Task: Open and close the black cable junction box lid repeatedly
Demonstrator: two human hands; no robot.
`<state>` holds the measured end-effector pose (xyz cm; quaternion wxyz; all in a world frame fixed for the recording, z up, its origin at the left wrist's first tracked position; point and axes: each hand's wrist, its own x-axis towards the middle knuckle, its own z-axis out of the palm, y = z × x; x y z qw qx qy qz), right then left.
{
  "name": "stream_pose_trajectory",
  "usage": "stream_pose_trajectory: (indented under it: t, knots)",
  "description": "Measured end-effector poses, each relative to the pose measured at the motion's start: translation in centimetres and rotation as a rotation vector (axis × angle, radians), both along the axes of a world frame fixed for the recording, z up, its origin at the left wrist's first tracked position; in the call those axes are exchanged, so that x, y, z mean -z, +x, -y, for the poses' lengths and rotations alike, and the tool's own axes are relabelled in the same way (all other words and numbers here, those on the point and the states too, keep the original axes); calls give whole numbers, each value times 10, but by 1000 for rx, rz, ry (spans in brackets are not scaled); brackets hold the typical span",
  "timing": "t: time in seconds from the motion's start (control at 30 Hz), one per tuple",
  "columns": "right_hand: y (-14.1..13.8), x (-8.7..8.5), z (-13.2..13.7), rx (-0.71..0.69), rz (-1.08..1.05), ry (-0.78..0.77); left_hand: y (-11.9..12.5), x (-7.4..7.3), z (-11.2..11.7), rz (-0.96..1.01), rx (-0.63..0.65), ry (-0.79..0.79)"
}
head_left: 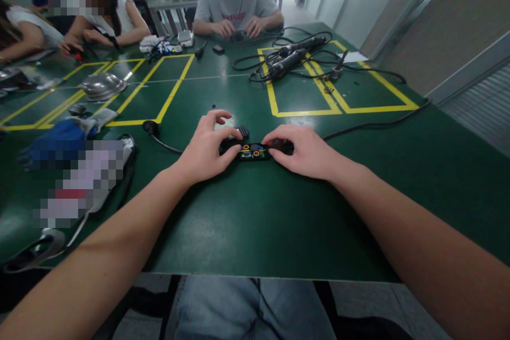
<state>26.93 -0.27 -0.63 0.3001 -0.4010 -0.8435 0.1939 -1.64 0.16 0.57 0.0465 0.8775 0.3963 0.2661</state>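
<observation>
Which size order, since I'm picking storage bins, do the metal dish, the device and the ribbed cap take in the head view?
1-2. The metal dish and the device: about alike. The dish lies farther off and the device is partly covered, so unranked.
3. The ribbed cap: clearly smallest.

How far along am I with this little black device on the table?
Done: the device lies open, its copper coils showing; a black ribbed part sits just behind it. In hand: the left hand and right hand grip its two ends. Left: the case is not yet closed, and the screwdrivers lie untouched farther back.
</observation>
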Motion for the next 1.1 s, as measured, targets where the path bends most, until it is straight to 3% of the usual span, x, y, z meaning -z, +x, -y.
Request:
stream_pose_trajectory:
  t: [0.17, 0.37, 0.83, 0.93, 1.1]
  knots:
    - [-8, 0, 9, -42, -3, 159, -2, -3, 2, 17, 65, 32]
    - [-9, 1, 10, -72, -4, 172, 5, -7, 9, 2, 193, 47]
    - [-14, 2, 7, -93, 4, 183, 11, -8, 10, -6, 144, -102]
    - [-14, 3, 9, -85, -2, 185, 13, -9, 11, -45, 72, -83]
    - [-13, 4, 12, -108, 3, 187, 13, -6, 4, -58, -209, -113]
